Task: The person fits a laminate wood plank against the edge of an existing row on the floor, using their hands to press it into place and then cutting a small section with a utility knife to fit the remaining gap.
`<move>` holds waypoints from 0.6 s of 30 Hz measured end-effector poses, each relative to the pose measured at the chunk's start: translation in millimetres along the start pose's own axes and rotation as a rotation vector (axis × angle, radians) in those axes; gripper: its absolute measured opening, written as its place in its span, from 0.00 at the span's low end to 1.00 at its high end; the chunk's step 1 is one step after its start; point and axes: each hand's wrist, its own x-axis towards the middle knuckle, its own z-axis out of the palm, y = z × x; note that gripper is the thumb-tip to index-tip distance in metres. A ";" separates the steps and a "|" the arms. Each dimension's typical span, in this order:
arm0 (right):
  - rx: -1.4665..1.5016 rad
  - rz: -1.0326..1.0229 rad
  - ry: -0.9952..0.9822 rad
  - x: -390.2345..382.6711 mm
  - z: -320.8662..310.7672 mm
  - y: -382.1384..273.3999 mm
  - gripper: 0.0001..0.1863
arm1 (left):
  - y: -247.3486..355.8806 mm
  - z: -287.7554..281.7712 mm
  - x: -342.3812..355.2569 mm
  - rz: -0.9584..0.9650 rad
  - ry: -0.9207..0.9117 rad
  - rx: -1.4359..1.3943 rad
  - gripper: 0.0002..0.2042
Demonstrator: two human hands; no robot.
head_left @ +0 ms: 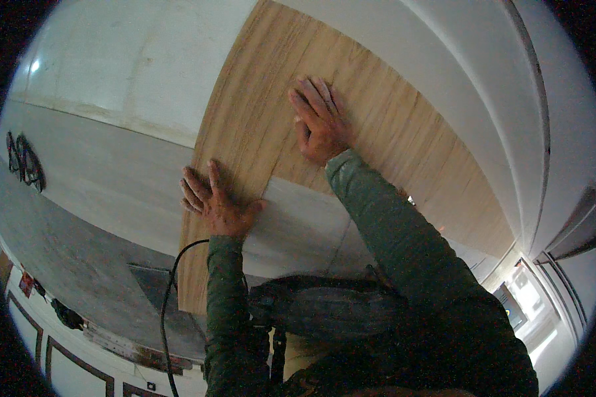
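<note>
A light brown wood-grain panel (258,99), bent like an L, lies against pale wall surfaces, one leg running down and the longer one to the right. My left hand (222,208) rests on the shorter leg, with fingers spread near its left edge and the thumb pointing right. Higher up, my right hand (321,126) lies on the panel's wide part with fingers stretched out and palm down. Both arms wear green sleeves. Neither hand is gripping anything. Part of the panel is hidden behind my right forearm.
A thin black cable (165,317) hangs beside my left forearm. Coiled dark wires (25,162) stick out of the grey wall (112,149) at left. Below my arms is a dark padded object (331,308), unclear in kind. White curved trim (483,86) borders the right; a bright opening (530,298) shows lower right.
</note>
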 end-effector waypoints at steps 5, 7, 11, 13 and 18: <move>0.071 0.017 0.006 3.7 -3.4 -6.7 0.25 | -2.2 -4.1 -0.4 -0.031 -0.029 0.030 0.64; 0.067 0.015 0.009 3.3 -3.4 -4.8 0.25 | -2.1 -3.8 -0.2 -0.026 -0.023 0.024 0.63; 0.062 -0.002 0.018 2.4 -2.5 -3.2 0.24 | -2.0 -3.8 -0.4 -0.009 -0.012 0.005 0.62; 0.058 0.005 0.010 2.8 -2.3 -3.6 0.24 | -2.5 -3.5 -0.6 -0.012 -0.008 0.019 0.62; 0.026 0.006 -0.004 2.0 -2.8 0.0 0.24 | -0.6 -6.5 0.3 0.004 -0.030 -0.021 0.60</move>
